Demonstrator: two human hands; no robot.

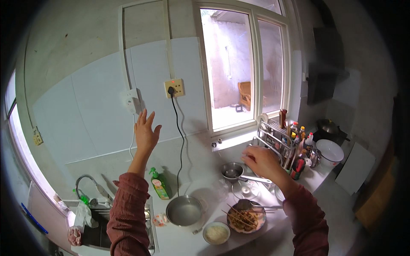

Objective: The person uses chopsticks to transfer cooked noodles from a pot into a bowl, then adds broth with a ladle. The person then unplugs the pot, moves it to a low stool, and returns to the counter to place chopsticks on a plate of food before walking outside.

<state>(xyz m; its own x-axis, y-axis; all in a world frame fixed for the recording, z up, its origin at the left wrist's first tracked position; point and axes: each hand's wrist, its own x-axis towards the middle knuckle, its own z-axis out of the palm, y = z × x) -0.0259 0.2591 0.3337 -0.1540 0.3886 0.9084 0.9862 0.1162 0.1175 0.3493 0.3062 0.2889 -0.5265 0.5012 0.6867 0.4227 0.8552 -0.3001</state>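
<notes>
My left hand (pixel 147 132) is raised with its fingers apart, in front of the wall just below a white plug adapter (pixel 130 103) on a wall socket. It holds nothing. My right hand (pixel 261 160) is bent with curled fingers above the counter, in front of the metal rack; whether anything is between its fingers cannot be told. Below it are a metal pan (pixel 232 171) with a ladle inside and a glass lid (pixel 246 190). A metal pot (pixel 184 210) and a green pump bottle (pixel 160 185) stand on the counter below and between my hands.
A bowl of rice (pixel 216 233) and a plate of food (pixel 246 217) with chopsticks and a spoon lie near the counter's front edge. The sink (pixel 97 228) is at the left. On the right are a metal rack (pixel 275 137) with bottles, a white basin (pixel 330 152) and a lidded wok (pixel 328 126).
</notes>
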